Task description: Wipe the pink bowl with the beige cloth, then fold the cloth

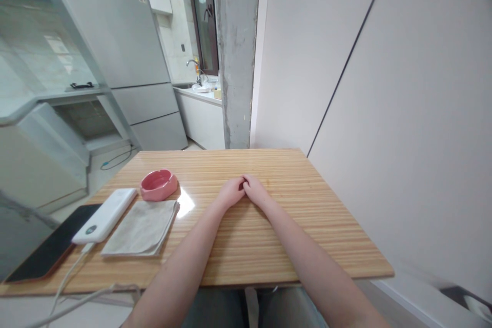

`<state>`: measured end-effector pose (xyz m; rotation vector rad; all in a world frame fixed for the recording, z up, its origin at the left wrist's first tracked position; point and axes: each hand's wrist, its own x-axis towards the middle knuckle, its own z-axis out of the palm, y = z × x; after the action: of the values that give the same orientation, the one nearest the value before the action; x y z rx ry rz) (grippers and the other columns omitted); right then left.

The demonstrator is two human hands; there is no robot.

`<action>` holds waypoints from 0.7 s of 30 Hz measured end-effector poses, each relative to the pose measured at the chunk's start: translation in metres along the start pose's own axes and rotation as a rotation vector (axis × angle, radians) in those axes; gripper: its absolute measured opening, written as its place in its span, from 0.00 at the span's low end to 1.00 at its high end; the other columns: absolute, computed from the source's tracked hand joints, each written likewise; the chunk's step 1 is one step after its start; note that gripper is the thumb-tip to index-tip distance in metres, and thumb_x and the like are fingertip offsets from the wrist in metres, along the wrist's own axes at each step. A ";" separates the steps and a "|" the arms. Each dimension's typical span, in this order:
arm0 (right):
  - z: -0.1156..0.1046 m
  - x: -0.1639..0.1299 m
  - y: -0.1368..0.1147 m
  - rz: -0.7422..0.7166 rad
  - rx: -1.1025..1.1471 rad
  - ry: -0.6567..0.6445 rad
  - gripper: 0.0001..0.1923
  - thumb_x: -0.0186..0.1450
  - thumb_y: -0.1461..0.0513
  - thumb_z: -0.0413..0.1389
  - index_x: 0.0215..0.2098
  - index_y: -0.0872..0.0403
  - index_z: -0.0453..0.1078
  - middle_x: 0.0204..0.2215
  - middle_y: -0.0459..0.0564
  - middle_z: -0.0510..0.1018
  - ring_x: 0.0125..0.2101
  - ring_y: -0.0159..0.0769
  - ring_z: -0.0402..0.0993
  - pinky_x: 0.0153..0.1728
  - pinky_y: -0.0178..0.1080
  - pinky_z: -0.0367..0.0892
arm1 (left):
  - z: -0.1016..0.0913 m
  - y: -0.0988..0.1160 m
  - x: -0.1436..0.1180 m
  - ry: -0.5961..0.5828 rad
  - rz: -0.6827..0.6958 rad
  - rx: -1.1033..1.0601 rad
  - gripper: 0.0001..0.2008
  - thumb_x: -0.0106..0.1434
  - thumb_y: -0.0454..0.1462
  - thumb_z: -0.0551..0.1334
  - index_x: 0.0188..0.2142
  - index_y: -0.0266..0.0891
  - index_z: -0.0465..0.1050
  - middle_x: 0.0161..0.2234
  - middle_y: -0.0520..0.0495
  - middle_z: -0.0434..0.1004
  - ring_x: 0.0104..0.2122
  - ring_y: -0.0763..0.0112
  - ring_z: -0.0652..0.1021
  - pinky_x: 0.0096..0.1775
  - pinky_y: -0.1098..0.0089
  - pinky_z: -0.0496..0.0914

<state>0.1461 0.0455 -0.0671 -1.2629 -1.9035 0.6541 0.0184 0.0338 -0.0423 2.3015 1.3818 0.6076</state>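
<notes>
Both hands rest mid-table (307,215), left hand (230,192) and right hand (257,190) loosely curled, fingertips touching, holding nothing. Nearest thing is the pink ashtray (159,185), off to the left, closer to the left hand. The folded cloth (142,228) lies just beside it, nearer the person.

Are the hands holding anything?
No. The left hand and right hand rest together on the table, fingers touching, holding nothing.
</notes>
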 end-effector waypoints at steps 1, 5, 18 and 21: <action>0.000 0.000 0.000 0.000 -0.003 -0.001 0.15 0.56 0.71 0.44 0.34 0.54 0.68 0.35 0.51 0.76 0.39 0.37 0.69 0.45 0.40 0.64 | 0.000 0.000 0.000 -0.001 -0.004 0.003 0.13 0.58 0.34 0.54 0.41 0.37 0.74 0.41 0.42 0.78 0.40 0.63 0.77 0.41 0.67 0.68; 0.000 0.000 -0.001 0.011 -0.002 -0.003 0.15 0.56 0.71 0.44 0.34 0.54 0.68 0.35 0.52 0.76 0.39 0.38 0.69 0.45 0.41 0.64 | 0.000 0.001 0.000 0.001 0.005 0.011 0.13 0.58 0.34 0.54 0.41 0.37 0.73 0.41 0.42 0.78 0.40 0.63 0.76 0.41 0.67 0.68; 0.008 0.001 0.012 0.087 0.194 0.059 0.16 0.56 0.68 0.45 0.37 0.54 0.70 0.24 0.44 0.74 0.26 0.32 0.69 0.32 0.35 0.65 | -0.088 -0.008 -0.039 0.328 -0.382 0.342 0.12 0.62 0.39 0.50 0.35 0.40 0.71 0.33 0.44 0.77 0.34 0.63 0.75 0.38 0.66 0.65; 0.007 0.001 0.010 0.077 0.177 0.047 0.15 0.56 0.68 0.45 0.37 0.54 0.70 0.24 0.44 0.73 0.26 0.31 0.69 0.32 0.35 0.65 | -0.112 -0.031 -0.063 0.505 -0.570 0.544 0.13 0.61 0.40 0.52 0.39 0.38 0.71 0.41 0.39 0.75 0.45 0.54 0.72 0.47 0.54 0.60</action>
<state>0.1458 0.0497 -0.0780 -1.2323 -1.7251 0.8070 -0.0912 0.0032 0.0241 2.0024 2.5872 0.7092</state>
